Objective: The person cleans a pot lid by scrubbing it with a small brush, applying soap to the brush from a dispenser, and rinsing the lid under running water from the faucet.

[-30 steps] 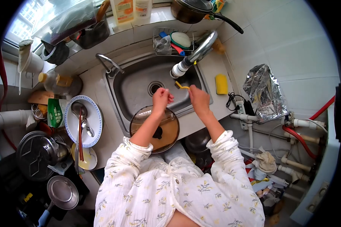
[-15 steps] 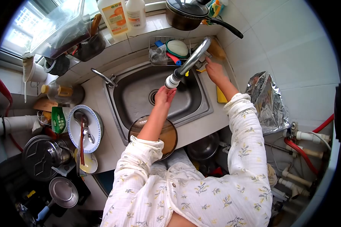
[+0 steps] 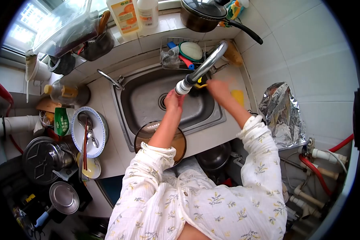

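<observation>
My left hand [image 3: 174, 101] is cupped just below the white nozzle of the chrome tap [image 3: 208, 63], over the steel sink [image 3: 142, 94]. Its fingers are partly apart, though some are hidden by the nozzle. Motion smears my right hand [image 3: 220, 92] above the sink's right edge, so its fingers cannot be made out. At its fingertips is a thin yellow piece [image 3: 201, 85], with something dark below it; whether the hand grips it is unclear. A brown glass lid [image 3: 179, 146] lies at the sink's front edge, under my left forearm.
A wire rack [image 3: 164, 60] with a green-rimmed sponge [image 3: 191, 51] stands behind the sink. A blue-rimmed bowl [image 3: 77, 138] with spoons and chopsticks is at left. Foil [image 3: 282, 116] covers something at right. A lidded pan [image 3: 200, 24] sits on the ledge; its handle juts right.
My right hand has come away from the tap's lever area, leftward and toward me over the sink edge. The yellow piece near it also appears lower and further left. My left hand stays beneath the nozzle.
</observation>
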`<action>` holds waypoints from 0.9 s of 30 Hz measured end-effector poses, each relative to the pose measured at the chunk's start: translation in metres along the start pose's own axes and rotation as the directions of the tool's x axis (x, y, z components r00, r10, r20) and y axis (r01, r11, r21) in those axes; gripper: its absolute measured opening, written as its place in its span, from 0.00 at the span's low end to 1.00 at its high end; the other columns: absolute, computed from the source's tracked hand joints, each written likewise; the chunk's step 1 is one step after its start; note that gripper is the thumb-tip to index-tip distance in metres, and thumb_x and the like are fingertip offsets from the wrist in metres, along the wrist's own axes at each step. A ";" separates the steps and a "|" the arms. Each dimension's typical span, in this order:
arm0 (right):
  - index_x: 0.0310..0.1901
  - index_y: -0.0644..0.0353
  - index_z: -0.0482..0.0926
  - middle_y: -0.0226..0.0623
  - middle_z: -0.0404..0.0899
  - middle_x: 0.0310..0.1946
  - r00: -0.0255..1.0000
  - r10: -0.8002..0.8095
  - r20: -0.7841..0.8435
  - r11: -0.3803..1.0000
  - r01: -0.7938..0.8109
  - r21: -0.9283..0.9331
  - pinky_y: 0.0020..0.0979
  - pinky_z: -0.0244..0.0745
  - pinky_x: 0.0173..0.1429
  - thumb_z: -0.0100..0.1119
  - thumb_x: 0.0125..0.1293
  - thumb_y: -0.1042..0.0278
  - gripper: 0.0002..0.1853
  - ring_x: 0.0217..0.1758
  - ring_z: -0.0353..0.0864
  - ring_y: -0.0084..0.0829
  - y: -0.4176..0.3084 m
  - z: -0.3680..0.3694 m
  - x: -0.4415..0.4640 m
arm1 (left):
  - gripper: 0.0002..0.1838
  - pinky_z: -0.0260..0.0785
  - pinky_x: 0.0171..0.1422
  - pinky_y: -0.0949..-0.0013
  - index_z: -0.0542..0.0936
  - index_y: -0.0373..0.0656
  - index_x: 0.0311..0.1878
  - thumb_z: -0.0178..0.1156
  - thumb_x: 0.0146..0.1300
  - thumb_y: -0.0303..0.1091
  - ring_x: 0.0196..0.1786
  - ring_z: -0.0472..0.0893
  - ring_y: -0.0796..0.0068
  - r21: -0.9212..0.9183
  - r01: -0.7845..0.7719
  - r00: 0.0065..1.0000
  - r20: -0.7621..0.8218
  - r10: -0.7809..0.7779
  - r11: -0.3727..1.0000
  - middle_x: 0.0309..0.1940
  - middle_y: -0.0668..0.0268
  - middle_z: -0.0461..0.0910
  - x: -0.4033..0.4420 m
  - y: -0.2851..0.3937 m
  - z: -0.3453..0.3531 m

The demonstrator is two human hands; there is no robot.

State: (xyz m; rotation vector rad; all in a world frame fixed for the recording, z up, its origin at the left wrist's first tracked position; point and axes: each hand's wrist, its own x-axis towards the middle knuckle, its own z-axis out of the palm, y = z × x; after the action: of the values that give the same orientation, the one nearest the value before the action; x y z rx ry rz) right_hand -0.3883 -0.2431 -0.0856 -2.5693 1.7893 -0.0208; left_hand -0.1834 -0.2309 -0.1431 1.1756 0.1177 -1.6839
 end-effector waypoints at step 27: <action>0.44 0.66 0.74 0.34 0.76 0.18 0.840 0.494 0.226 0.294 -0.406 0.866 0.25 0.64 0.18 0.50 0.68 0.73 0.08 0.13 0.71 0.21 -0.140 0.000 -0.050 | 0.10 0.76 0.43 0.70 0.74 0.40 0.47 0.53 0.70 0.36 0.40 0.83 0.70 0.036 -0.061 0.990 0.130 0.056 0.998 0.40 0.62 0.81 -0.045 -0.004 -0.006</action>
State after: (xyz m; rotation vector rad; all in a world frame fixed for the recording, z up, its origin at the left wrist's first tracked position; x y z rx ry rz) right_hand -0.2747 -0.1477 -0.0833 -1.2480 1.7243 -0.8500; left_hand -0.1833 -0.1947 -0.1149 1.0863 -0.0301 -1.7121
